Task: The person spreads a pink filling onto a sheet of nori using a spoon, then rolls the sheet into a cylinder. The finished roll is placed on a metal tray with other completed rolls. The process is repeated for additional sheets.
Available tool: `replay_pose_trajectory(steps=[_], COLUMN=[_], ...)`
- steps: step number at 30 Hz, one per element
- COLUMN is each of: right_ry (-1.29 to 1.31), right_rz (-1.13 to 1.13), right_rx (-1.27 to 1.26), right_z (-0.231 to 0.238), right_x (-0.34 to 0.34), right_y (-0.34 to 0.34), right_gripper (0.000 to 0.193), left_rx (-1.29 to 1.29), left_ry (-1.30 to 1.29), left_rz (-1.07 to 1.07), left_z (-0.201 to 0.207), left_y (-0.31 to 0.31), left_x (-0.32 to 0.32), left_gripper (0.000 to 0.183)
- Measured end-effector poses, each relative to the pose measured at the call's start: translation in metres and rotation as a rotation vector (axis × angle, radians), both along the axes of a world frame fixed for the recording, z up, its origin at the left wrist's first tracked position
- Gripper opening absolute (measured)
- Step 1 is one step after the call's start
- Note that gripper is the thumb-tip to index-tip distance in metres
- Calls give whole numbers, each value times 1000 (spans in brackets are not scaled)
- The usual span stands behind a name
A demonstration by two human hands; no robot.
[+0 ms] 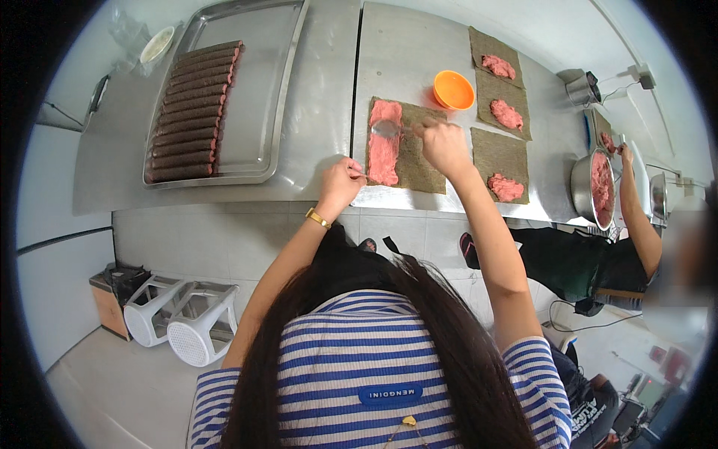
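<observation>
In front of me a dark seaweed sheet (424, 166) lies on the steel table, with a flattened strip of pink minced meat (384, 159) along its left part. My right hand (443, 147) is closed round the handle of a metal spoon (385, 129), whose bowl rests on the upper part of the strip. At the sheet's lower left corner my left hand (342, 182) is pinched closed; something thin and pale shows at its fingertips, too small to name. An orange bowl (454, 90) stands just beyond my right hand.
At left, a large steel tray (258, 112) holds a row of seaweed rolls (196, 112). Right of me lie several seaweed sheets (490, 150) with meat lumps (507, 188). A co-worker's arm (636, 191) reaches by a steel basin of meat (600, 187). White stools (202, 322) stand lower left.
</observation>
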State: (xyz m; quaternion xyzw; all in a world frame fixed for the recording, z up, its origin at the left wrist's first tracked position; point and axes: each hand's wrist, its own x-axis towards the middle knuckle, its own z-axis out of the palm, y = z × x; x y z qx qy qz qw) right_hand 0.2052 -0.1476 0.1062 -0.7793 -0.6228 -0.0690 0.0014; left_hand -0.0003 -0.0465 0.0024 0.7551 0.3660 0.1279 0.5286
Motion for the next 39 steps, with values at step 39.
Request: replay_pose_trajectory(steps=[39], right_ry=[94], right_rz=[-69], right_rx=[-262], right_z=[22], right_x=[-32], right_y=[-76], right_gripper=[23], left_rx=[55], left_ry=[53], left_rz=[-21], left_z=[26], left_y=[-5], left_x=[-1], left_gripper=[28])
